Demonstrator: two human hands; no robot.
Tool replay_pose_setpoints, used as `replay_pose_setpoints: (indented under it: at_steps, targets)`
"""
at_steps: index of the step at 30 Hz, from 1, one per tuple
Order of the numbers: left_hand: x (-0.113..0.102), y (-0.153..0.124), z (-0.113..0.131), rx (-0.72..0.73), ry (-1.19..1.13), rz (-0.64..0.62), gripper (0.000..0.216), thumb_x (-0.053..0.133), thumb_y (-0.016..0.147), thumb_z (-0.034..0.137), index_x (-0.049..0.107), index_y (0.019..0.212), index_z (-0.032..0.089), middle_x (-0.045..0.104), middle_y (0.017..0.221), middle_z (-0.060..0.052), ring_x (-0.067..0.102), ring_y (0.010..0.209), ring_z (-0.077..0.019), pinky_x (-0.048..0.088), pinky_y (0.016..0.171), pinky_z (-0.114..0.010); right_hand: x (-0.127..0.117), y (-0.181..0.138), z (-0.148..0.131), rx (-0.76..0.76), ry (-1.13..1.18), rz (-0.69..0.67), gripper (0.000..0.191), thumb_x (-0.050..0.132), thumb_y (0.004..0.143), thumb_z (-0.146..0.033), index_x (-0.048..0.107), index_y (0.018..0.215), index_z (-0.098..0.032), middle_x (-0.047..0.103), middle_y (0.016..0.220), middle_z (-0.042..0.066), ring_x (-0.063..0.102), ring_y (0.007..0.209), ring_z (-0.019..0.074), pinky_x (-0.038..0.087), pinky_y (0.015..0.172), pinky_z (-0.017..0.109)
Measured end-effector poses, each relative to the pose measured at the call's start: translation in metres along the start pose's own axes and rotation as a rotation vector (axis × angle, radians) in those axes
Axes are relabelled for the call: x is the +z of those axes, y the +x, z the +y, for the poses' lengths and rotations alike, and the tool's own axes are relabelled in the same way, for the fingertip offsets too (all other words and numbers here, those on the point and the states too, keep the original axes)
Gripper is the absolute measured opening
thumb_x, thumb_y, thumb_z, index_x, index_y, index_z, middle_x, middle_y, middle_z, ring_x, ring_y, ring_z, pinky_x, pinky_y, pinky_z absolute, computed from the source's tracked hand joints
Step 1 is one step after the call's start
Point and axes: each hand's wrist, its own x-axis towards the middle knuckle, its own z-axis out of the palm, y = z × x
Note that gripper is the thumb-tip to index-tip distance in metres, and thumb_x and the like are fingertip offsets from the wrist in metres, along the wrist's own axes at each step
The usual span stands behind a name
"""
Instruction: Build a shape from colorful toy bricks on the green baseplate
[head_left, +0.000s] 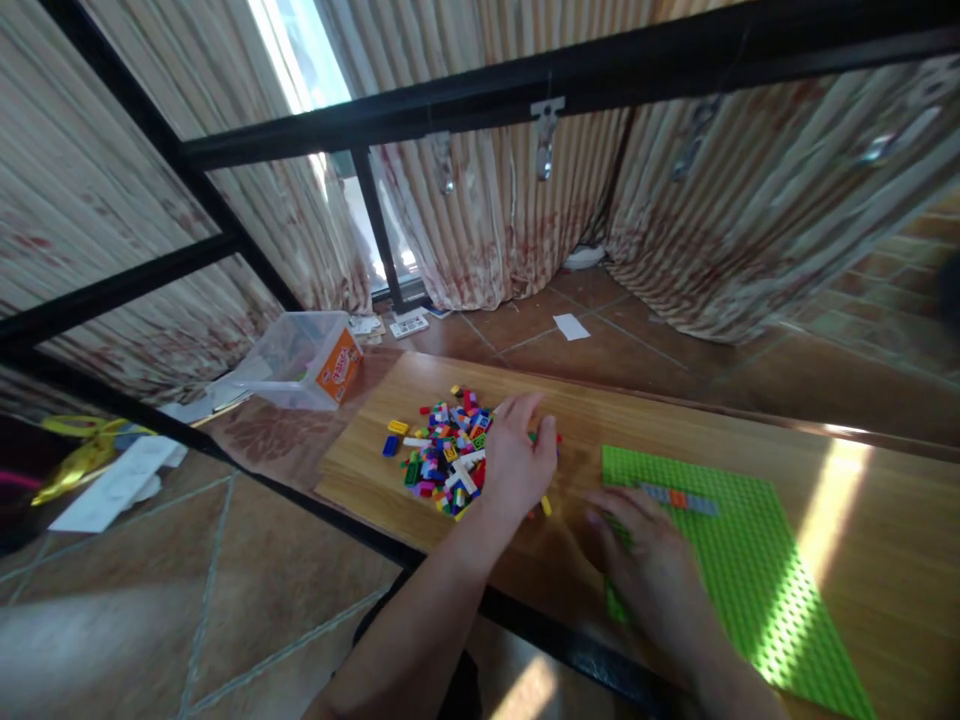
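Observation:
My left hand [521, 455] hovers over the right side of a pile of small multicoloured toy bricks [450, 452], its thumb apart from the fingers. I see nothing held in it, though the hand covers part of the pile. At the left edge of a green studded baseplate [739, 530] rests my right hand [652, 560], slightly blurred, with fingers loosely stretched to the left and no brick visible in them. A short row of grey bricks with an orange one in the middle [679, 498] sits on the baseplate just beyond the right hand's fingers.
The wooden tabletop [577, 400] has a dark metal frame along its near edge. A clear plastic box [300, 360] with an orange label stands past the table's left end. A black bar [480, 115] with hanging clips crosses in front of the curtains.

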Motion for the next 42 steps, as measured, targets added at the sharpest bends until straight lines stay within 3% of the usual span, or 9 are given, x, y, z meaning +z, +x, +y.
replay_pose_setpoints:
  at_steps: [4, 9, 14, 20, 23, 26, 36, 42]
  targets:
    - [-0.008, 0.006, -0.014, -0.113, -0.08, 0.059, 0.024, 0.055, 0.086, 0.016, 0.065, 0.108, 0.013, 0.069, 0.102, -0.01, 0.065, 0.096, -0.0196, 0.05, 0.091, -0.036, 0.025, 0.002, -0.021, -0.008, 0.039, -0.091, 0.022, 0.054, 0.09, -0.027, 0.068, 0.106, -0.022, 0.069, 0.103, 0.008, 0.064, 0.092, 0.0223, 0.052, 0.083, 0.038]
    - [-0.013, 0.004, -0.015, -0.149, -0.084, -0.009, 0.023, 0.055, 0.087, 0.018, 0.067, 0.105, 0.014, 0.071, 0.101, -0.009, 0.066, 0.092, -0.019, 0.051, 0.09, -0.034, 0.037, 0.01, -0.027, 0.039, 0.11, -0.144, 0.023, 0.051, 0.09, -0.022, 0.07, 0.103, -0.021, 0.07, 0.095, 0.008, 0.063, 0.089, 0.0233, 0.051, 0.083, 0.04]
    - [-0.018, 0.003, -0.014, -0.151, -0.098, -0.082, 0.022, 0.055, 0.086, 0.017, 0.069, 0.103, 0.014, 0.072, 0.101, -0.009, 0.066, 0.096, -0.0198, 0.05, 0.091, -0.033, 0.03, 0.014, -0.028, 0.278, 0.413, -0.056, 0.023, 0.054, 0.088, -0.03, 0.071, 0.102, -0.022, 0.072, 0.1, 0.007, 0.066, 0.092, 0.0219, 0.052, 0.084, 0.038]
    - [-0.006, -0.006, -0.013, -0.236, -0.339, -0.345, 0.023, 0.055, 0.087, 0.021, 0.07, 0.103, 0.014, 0.074, 0.095, -0.007, 0.067, 0.082, -0.0172, 0.053, 0.076, -0.029, 0.013, 0.023, -0.023, 0.69, 0.9, 0.049, 0.032, 0.074, 0.072, -0.043, 0.074, 0.096, -0.022, 0.074, 0.086, 0.004, 0.068, 0.071, 0.019, 0.054, 0.071, 0.035]
    - [0.001, -0.013, -0.006, -0.212, -0.42, -0.502, 0.023, 0.056, 0.086, 0.021, 0.071, 0.101, 0.014, 0.074, 0.093, -0.006, 0.067, 0.083, -0.0173, 0.052, 0.076, -0.028, 0.007, 0.025, -0.018, 0.719, 1.028, 0.088, 0.033, 0.078, 0.067, -0.043, 0.074, 0.093, -0.022, 0.074, 0.084, 0.003, 0.067, 0.071, 0.0171, 0.054, 0.073, 0.033]
    - [0.007, -0.018, 0.001, -0.192, -0.452, -0.569, 0.021, 0.056, 0.085, 0.02, 0.072, 0.098, 0.015, 0.074, 0.092, -0.006, 0.067, 0.083, -0.0168, 0.051, 0.075, -0.027, 0.004, 0.025, -0.014, 0.701, 1.058, 0.101, 0.032, 0.079, 0.067, -0.041, 0.075, 0.092, -0.021, 0.074, 0.084, 0.004, 0.066, 0.072, 0.0161, 0.053, 0.075, 0.033]
    - [0.029, -0.028, 0.011, -0.308, -0.518, -0.453, 0.015, 0.06, 0.08, 0.019, 0.074, 0.085, 0.016, 0.073, 0.081, -0.004, 0.064, 0.076, -0.0158, 0.049, 0.072, -0.026, -0.004, 0.021, -0.008, 0.681, 0.952, 0.207, 0.025, 0.079, 0.068, -0.038, 0.075, 0.088, -0.022, 0.074, 0.084, 0.002, 0.065, 0.076, 0.0147, 0.053, 0.076, 0.031]
    - [0.037, -0.033, 0.017, -0.581, -0.776, -0.4, 0.009, 0.066, 0.071, 0.018, 0.074, 0.074, 0.014, 0.066, 0.062, -0.001, 0.056, 0.057, -0.0102, 0.045, 0.058, -0.022, -0.01, 0.021, -0.007, 0.652, 0.952, 0.207, 0.019, 0.079, 0.069, -0.035, 0.077, 0.083, -0.024, 0.075, 0.078, 0.002, 0.066, 0.07, 0.0144, 0.055, 0.071, 0.03]
